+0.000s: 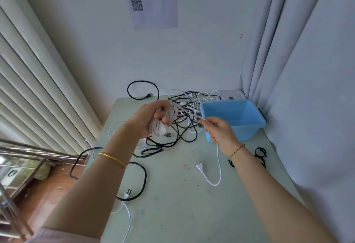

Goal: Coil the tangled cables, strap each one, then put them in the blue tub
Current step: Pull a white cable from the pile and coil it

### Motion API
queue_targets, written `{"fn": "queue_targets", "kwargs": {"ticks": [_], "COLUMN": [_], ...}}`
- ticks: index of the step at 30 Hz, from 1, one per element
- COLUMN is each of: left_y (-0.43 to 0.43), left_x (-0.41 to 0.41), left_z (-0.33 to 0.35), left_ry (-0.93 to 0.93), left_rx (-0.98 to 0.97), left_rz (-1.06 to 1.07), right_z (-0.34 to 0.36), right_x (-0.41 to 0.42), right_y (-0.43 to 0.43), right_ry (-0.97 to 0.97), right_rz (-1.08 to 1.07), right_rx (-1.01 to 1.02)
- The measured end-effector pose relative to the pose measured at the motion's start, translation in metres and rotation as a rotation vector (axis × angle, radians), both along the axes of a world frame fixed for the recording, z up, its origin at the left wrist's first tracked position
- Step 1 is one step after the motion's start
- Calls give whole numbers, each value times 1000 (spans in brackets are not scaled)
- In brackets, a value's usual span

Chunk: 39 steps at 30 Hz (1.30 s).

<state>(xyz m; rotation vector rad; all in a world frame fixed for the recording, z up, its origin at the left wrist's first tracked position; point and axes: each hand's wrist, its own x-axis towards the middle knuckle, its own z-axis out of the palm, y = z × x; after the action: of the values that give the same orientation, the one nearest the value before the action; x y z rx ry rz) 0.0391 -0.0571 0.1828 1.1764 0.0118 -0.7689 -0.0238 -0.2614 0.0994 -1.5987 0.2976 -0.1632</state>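
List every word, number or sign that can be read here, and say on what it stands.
No text is legible.
Paper sheet on the wall: a heading and printed lines, too small and blurred to read.
Same sheet: a QR code, no words with it readable.
Blue tub: no label visible.

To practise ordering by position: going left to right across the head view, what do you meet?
Window blinds → left hand gripping the coiled white cable → right hand pinching the same cable → black straps → curtain. The blue tub overlaps the right hand, so it is omitted.
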Motion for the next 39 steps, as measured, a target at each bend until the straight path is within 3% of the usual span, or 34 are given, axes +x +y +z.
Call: {"fn": "queue_targets", "kwargs": {"ticks": [6,13,18,21,24,28,31,34,39], "left_y": [-9,-19,-21,-25,-25,-24,-24,-24,-31], "left_x": [-8,1,3,-6,-11,-20,-25,-25,-19], "left_z": [9,-2,-8,-10,-6,4,4,1,-3], "left_ry": [238,70,-329,-670,-832,-612,-621,-468,-204], "left_rx": [-267,-448,-103,280,548,552,573,352,-32], "left_rz": [-74,102,205,141,-9,-216,-316,-272,-192], "right_z": [-9,15,48,68,80,82,81,73,42], "right_x": [-4,-17,-27,-29,-24,-13,-8,-6,-7], "right_y": [30,53,51,52,45,32,22,15,23], "right_ry": [37,-15,-72,-122,-188,-336,-451,-446,-238], "right_rz": [181,479,520,492,337,147,-28,-55,16], "right_rx": [-350,-540,-661,-664,-638,-678,-668,-604,-353]}}
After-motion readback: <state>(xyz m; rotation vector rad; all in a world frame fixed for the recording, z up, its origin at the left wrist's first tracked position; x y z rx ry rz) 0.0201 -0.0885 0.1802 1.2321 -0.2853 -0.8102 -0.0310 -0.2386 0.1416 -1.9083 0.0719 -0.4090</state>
